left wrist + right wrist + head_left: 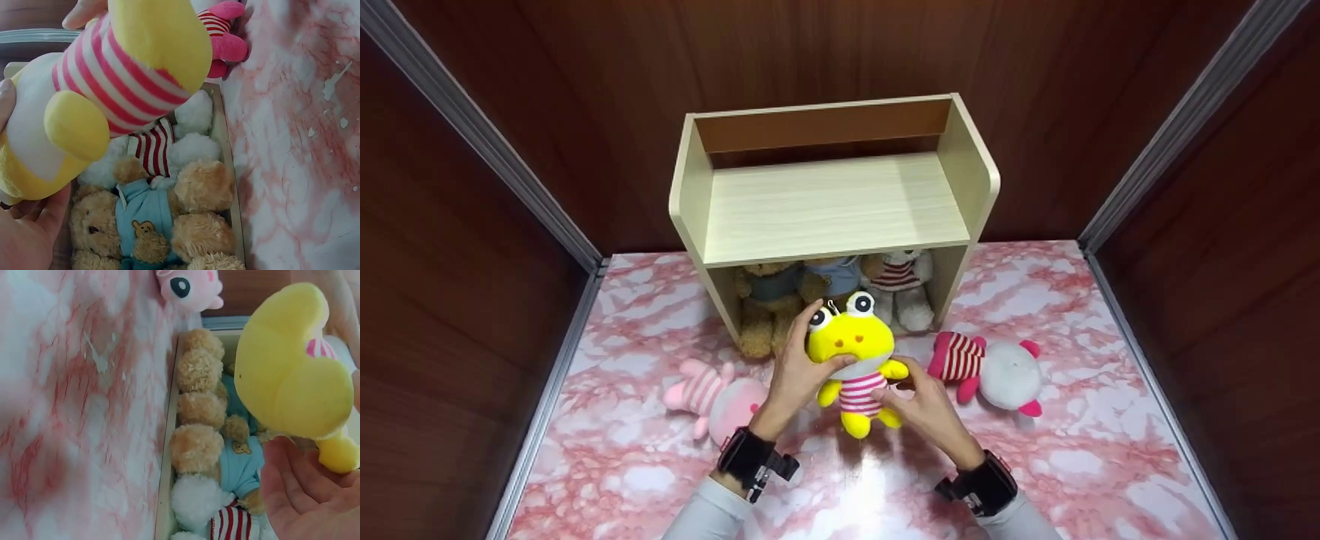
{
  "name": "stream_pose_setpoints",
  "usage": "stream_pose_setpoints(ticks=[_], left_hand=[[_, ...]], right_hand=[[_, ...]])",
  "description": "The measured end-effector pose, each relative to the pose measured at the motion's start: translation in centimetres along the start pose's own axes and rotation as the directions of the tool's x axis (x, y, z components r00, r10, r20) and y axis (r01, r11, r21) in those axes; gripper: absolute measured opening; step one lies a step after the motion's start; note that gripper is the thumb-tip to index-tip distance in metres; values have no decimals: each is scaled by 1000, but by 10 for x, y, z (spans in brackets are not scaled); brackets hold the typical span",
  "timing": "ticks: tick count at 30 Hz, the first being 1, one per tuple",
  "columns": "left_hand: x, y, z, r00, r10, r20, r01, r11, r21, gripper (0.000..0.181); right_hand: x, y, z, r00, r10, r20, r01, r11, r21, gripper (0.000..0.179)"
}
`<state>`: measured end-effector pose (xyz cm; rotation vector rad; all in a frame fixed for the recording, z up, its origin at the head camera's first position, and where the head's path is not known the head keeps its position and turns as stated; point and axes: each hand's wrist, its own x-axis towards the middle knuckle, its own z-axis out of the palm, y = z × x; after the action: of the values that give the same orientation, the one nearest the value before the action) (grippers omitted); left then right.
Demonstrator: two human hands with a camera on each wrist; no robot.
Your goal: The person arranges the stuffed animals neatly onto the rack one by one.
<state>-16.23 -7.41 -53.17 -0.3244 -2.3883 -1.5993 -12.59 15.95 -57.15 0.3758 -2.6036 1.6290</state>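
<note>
A yellow frog plush toy (864,334) with big round eyes and a pink-and-white striped body is held upright in front of the shelf. My left hand (802,367) grips its head from the side, thumb across the front. On the other side, my right hand (924,405) holds the body, its thumb on the stripes and fingers by the toy's arm. The left wrist view shows the frog's striped body (112,73) above the seated toys. In the right wrist view, the right hand's fingers (298,486) extend beside the yellow plush.
A pale wooden shelf (840,210) stands at the back. Its lower compartment holds a brown bear (769,300), a blue-shirted bear (239,464) and a white striped-shirt toy (913,300). A pink plush (735,405) lies left; a grey-and-pink plush (1011,375) lies right on the marbled surface.
</note>
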Motion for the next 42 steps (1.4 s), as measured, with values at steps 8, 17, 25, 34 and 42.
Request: stream_pose_setpoints(ticks=[8,17,25,34,42], left_hand=[[-1,4,5,999,35,-3,-34,999,3,92],[-4,7,8,996,90,28,-90,995,-32,96],[-5,-3,-1,981,194,-10,-190,944,-270,80],[-12,-21,-21,994,95,-61,-106,971,-216,41],[-19,-35,-29,993,60,-104,-80,975,-206,35]], right_hand=[[2,0,6,999,17,-31,-16,999,34,58],[3,1,9,994,10,-107,0,995,100,50],[4,-6,-9,982,-11,-187,51,976,212,49],[24,-39,-42,948,-121,-295,191,956,224,53],[49,-80,-69,920,-209,-331,300,920,254,57]])
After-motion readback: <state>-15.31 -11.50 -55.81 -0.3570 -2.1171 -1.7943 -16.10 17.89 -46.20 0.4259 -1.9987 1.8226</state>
